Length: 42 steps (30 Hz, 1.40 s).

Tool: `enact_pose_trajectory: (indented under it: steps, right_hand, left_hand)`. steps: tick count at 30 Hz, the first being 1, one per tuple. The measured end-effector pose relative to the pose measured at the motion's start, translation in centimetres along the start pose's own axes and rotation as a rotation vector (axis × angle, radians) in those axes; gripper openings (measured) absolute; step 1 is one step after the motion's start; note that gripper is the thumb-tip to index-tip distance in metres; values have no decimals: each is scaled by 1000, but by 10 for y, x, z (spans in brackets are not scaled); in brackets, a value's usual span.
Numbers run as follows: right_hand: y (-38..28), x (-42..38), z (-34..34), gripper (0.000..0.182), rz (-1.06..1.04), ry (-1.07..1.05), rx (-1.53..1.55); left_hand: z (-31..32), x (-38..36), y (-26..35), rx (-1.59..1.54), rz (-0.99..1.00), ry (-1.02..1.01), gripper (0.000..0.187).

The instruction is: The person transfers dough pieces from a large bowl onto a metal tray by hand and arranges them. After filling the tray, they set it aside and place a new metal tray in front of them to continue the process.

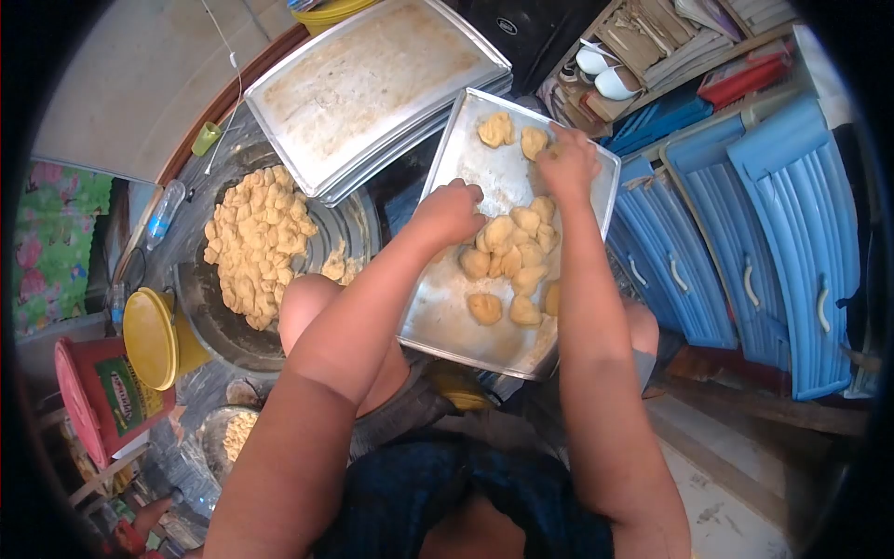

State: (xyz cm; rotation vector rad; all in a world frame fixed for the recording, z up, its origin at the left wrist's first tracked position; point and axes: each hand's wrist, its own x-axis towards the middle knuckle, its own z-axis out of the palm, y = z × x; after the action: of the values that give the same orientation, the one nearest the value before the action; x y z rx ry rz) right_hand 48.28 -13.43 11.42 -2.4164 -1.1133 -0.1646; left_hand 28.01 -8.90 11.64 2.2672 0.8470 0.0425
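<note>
A metal baking tray (438, 321) rests across my lap, tilted in view. On it lies a heap of yellowish dough pieces (512, 244), with a few more set apart near the front. At the far end sit two separate pieces, a left one (495, 129) and a right one (535, 143). My right hand (568, 168) is closed at the right one, fingertips touching it. My left hand (451, 216) is curled over the tray's left side, beside the heap. Whatever its fingers hold is hidden.
Left of the tray, a wide dark basin (209, 321) holds a large mound of dough pieces (256, 242). Stacked trays (372, 84) stand beyond it. A yellow bucket (154, 340) and a red bucket (102, 396) are at left. Blue drawers (787, 252) line the right.
</note>
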Motion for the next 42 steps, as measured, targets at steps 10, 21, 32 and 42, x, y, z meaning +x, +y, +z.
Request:
enact_pose_trajectory:
  steps: [10, 21, 32, 42]
  right_hand:
    - [6, 1, -29, 42, -112, -353, -41]
    - [76, -22, -68, 27, 273, -507, 764]
    - [80, -22, -9, 35, -143, 95, 109]
    - [59, -15, -31, 32, -169, -104, 68]
  left_hand:
    - [-1, -3, -2, -20, -3, -5, 36]
    - [5, 4, -2, -202, 33, 192, 20]
    - [8, 3, 3, -61, 33, 30, 28]
    - [3, 6, 9, -177, 40, 123, 29]
